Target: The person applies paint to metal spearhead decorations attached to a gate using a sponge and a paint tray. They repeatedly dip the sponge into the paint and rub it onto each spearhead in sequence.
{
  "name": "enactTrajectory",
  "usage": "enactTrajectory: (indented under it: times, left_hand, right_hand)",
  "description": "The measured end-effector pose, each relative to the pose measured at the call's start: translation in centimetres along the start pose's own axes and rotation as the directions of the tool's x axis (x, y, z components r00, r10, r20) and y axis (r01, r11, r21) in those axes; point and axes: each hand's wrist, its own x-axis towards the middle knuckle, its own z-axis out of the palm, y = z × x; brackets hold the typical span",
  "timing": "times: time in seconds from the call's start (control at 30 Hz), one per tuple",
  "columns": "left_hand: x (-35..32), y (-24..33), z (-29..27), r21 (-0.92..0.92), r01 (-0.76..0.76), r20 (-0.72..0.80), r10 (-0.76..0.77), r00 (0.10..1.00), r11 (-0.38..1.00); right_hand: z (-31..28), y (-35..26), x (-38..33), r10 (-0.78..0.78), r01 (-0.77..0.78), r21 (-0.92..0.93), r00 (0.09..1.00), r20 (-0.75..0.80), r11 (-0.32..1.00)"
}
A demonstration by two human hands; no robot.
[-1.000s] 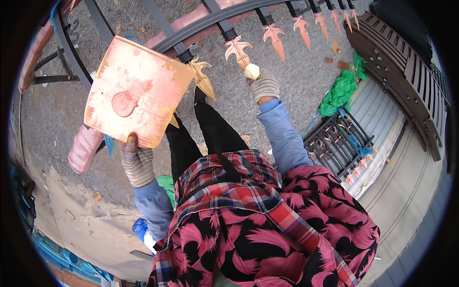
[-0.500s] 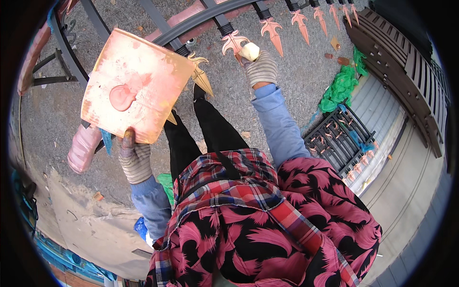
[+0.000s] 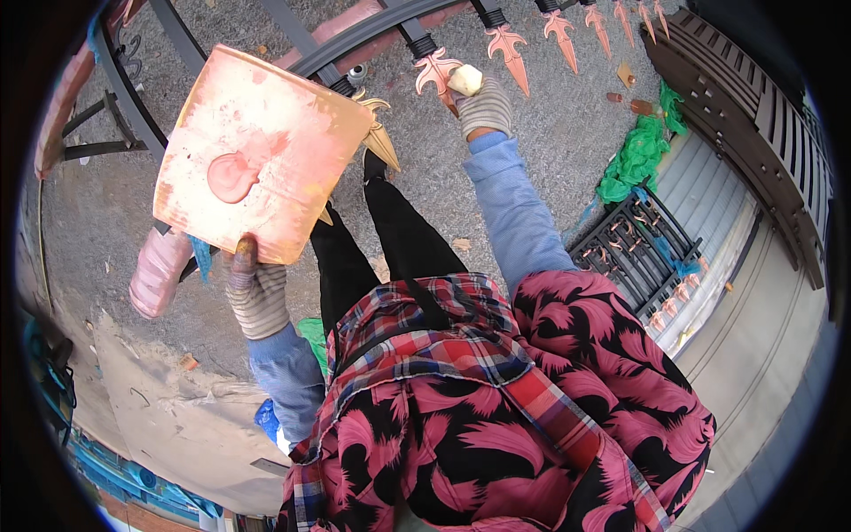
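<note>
My left hand (image 3: 257, 288), in a striped glove stained at the fingers, grips the near edge of a square board (image 3: 292, 177). The board is smeared pink and carries a wet puddle of pink paint (image 3: 232, 177). My right hand (image 3: 486, 108), also gloved, is closed, with a pale sponge piece (image 3: 465, 81) at its fingertips. Right beside it is a pink spearhead finial (image 3: 435, 71) on a black metal fence (image 3: 381, 31); the hand covers the finial's tip. Just left of that, a gold finial (image 3: 379, 142) shows past the board's edge.
More pink finials (image 3: 508, 55) line the curved rail to the right. Green netting (image 3: 634, 160), a second black railing panel (image 3: 638, 253) with pink tips and dark slatted panels (image 3: 745, 133) stand on the right. A pink-wrapped post (image 3: 160, 275) lies left, over grey ground.
The whole view has shifted slightly. My right hand and the sponge stay at the same finial, and my left hand keeps its hold on the board.
</note>
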Motion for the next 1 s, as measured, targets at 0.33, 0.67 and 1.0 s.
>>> enactTrajectory:
  times: [0.33,0.67,1.0]
  left_hand:
    - [0.1,-0.3,-1.0,-0.009,0.006,-0.017,-0.006,1.000,1.000]
    - [0.2,-0.2,-1.6,-0.019,0.021,0.018,-0.021,1.000,1.000]
    - [0.0,-0.2,-1.2,-0.014,0.031,0.008,-0.031,0.999,0.999]
  right_hand:
    - [-0.7,-2.4,-0.3,-0.045,0.043,0.053,0.999,0.027,0.998]
    - [-1.6,-2.0,-1.6,-0.084,0.084,-0.003,0.996,-0.029,0.997]
    - [-2.1,1.0,-3.3,0.035,-0.050,0.189,0.996,0.081,0.981]
